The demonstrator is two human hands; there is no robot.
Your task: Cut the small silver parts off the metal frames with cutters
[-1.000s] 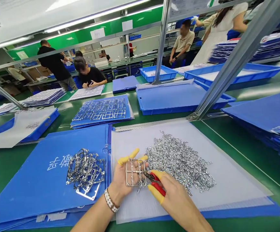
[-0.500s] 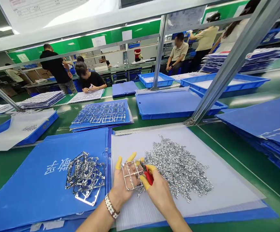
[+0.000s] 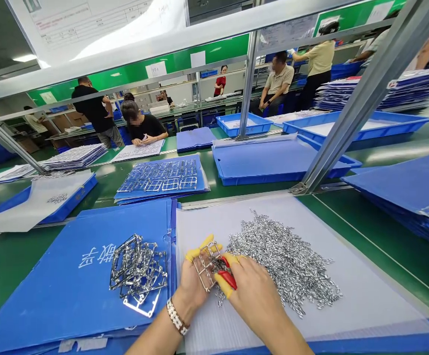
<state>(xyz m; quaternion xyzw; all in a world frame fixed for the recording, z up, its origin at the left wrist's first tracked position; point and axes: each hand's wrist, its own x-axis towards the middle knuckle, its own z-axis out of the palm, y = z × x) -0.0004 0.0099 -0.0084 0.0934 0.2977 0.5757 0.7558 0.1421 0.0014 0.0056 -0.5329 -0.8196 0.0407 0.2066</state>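
**Red cutters at a metal frame, held over the edge of a parts heap**

In the head view, the left hand (image 3: 194, 283) is half closed, its yellow finger cots (image 3: 203, 248) curled around a metal frame (image 3: 204, 271), which it tilts up off the sheet, apparently to bring the frame within the cutters' reach. The right hand (image 3: 255, 293) closes firmly on red-handled side cutters (image 3: 228, 279), their tips at the frame and partly hidden. Below lies a heap of small metal parts (image 3: 284, 271) on a white plastic sheet (image 3: 366, 301), placed, it seems, to catch cut pieces. Just left, tangled frames (image 3: 137, 271) rest on a blue folder (image 3: 52, 291), kept apart from the heap.
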